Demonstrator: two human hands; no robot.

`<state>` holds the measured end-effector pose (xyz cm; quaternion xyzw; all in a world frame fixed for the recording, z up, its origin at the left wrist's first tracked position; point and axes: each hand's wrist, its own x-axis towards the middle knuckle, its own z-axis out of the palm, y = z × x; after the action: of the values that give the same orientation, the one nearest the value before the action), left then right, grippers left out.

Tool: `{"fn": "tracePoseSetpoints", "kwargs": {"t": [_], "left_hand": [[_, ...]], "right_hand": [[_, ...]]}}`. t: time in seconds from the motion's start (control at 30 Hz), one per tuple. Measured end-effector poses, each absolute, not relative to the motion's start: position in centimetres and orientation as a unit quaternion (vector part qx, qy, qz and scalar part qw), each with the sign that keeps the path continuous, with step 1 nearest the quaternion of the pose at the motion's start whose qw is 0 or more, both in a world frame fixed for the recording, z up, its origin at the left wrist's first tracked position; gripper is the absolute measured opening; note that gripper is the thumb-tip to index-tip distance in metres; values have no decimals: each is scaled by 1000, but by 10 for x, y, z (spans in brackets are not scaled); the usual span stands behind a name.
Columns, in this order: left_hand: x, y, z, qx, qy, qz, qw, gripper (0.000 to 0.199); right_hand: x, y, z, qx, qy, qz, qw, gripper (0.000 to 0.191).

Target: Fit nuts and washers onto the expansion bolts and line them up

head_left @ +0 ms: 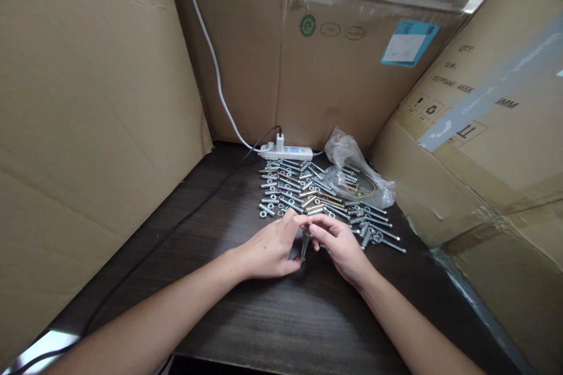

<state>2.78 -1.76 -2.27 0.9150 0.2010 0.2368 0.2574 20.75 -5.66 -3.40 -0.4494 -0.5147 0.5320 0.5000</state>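
Note:
A metal bolt stands nearly upright between my hands, above the dark table. My left hand grips it, with the thumb at its lower end and the fingers near its top. The fingers of my right hand are pinched together at the bolt's upper end, where small ring-like parts show. Just beyond my hands lie rows of metal bolts, sleeves, nuts and washers. More long bolts lie to the right of my right hand.
A white power strip with a plug sits behind the metal parts. A clear plastic bag lies at the back right. A black cable crosses the table on the left. Cardboard walls stand around three sides.

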Motion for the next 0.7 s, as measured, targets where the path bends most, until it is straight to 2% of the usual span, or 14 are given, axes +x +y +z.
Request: {"fn": "tracePoseSetpoints", "kwargs": {"t": [0.7], "left_hand": [[27, -19, -24, 916, 214, 219, 259, 68]], "right_hand": [[206, -59, -30, -423, -501, 566, 499, 21]]}}
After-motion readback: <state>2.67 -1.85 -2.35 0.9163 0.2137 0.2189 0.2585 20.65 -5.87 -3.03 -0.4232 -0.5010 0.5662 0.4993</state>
